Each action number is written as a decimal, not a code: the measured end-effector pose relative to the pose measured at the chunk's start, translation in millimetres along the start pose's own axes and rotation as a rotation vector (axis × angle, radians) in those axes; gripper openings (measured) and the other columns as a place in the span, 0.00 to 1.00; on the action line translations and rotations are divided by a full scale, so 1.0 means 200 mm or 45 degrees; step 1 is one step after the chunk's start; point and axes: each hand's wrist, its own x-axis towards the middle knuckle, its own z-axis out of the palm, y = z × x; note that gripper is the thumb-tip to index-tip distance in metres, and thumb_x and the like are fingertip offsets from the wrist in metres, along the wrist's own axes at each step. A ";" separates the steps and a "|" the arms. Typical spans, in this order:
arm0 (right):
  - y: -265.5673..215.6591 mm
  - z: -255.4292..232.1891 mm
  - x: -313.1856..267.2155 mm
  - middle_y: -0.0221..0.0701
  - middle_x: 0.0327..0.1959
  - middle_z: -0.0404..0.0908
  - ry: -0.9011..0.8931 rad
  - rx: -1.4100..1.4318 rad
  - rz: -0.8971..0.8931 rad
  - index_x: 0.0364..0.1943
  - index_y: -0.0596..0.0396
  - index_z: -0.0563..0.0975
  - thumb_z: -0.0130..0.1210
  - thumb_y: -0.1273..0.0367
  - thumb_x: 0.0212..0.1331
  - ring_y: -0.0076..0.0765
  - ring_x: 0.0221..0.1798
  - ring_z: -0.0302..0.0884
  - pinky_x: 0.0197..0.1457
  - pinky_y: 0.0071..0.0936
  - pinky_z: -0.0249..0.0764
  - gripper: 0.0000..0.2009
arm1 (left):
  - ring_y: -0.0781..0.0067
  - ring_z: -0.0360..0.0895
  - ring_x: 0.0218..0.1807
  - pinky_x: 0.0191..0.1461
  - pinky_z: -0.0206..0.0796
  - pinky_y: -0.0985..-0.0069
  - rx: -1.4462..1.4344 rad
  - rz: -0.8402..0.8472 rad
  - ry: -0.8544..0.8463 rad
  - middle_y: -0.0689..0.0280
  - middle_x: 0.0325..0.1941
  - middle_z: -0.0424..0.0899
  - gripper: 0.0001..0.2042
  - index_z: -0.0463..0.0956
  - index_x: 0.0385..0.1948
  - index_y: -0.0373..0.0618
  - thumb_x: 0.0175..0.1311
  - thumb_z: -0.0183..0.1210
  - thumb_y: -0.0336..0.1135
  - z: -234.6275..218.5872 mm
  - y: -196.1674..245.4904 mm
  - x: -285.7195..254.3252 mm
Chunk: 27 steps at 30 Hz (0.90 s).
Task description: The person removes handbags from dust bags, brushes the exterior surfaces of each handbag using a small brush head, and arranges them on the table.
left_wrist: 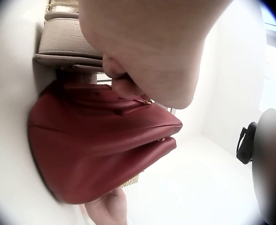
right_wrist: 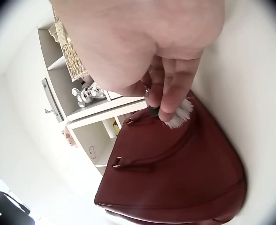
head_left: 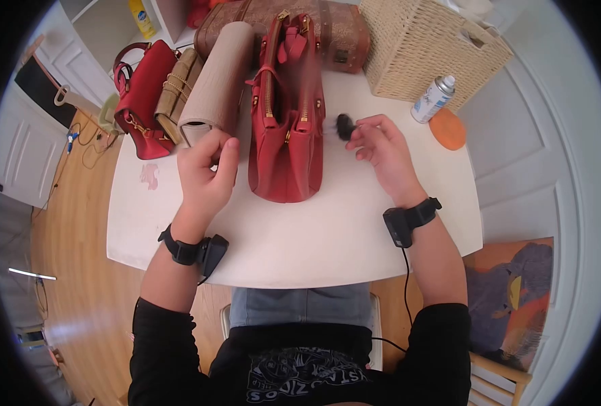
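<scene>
A red leather handbag [head_left: 287, 159] stands on the white table, its top unzipped with gold zips. At its right side my right hand [head_left: 385, 155] pinches a small brush [head_left: 345, 127], blurred in the head view. White bristles [right_wrist: 180, 116] show against the bag's side in the right wrist view. On the other side, my left hand [head_left: 207, 169] is raised, its fingers loosely curled around nothing and the thumb up. It is nearest the end of a taupe bag [head_left: 212, 88]. In the left wrist view, its fingers overlap the red bag's upper edge.
Left of the taupe bag are a tan bag with a gold chain [head_left: 178, 84] and a smaller red bag [head_left: 144, 98]. Behind stands a brown patterned case [head_left: 344, 40]. A woven basket [head_left: 422, 47], a spray can [head_left: 433, 100] and an orange disc [head_left: 448, 130] are at the right.
</scene>
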 end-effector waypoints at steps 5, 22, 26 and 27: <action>0.03 -0.02 0.01 0.33 0.45 0.86 -0.023 -0.175 0.083 0.51 0.56 0.77 0.56 0.67 0.78 0.31 0.46 0.86 0.47 0.27 0.79 0.08 | 0.88 0.67 0.16 0.21 0.53 0.82 -0.015 0.005 0.012 0.75 0.15 0.73 0.14 0.72 0.29 0.41 0.83 0.53 0.31 0.00 -0.01 0.00; 0.02 -0.02 -0.01 0.33 0.44 0.88 -0.139 -0.068 0.020 0.50 0.55 0.78 0.54 0.66 0.79 0.29 0.44 0.86 0.48 0.27 0.79 0.08 | 0.87 0.65 0.16 0.21 0.52 0.82 -0.070 -0.020 -0.018 0.74 0.15 0.71 0.14 0.72 0.30 0.40 0.84 0.50 0.31 0.01 0.00 0.00; -0.01 -0.01 -0.01 0.34 0.45 0.87 -0.083 -0.179 0.035 0.51 0.55 0.77 0.54 0.67 0.79 0.29 0.44 0.86 0.48 0.25 0.78 0.07 | 0.87 0.65 0.17 0.22 0.53 0.82 -0.047 -0.069 -0.041 0.74 0.16 0.71 0.14 0.72 0.31 0.40 0.84 0.50 0.31 0.00 0.01 0.00; -0.03 0.00 -0.02 0.32 0.42 0.85 -0.029 -0.086 0.031 0.51 0.55 0.77 0.53 0.69 0.79 0.27 0.42 0.85 0.46 0.24 0.78 0.06 | 0.87 0.66 0.17 0.22 0.53 0.83 -0.093 -0.062 -0.061 0.74 0.16 0.72 0.13 0.73 0.33 0.40 0.84 0.51 0.32 0.00 0.01 0.00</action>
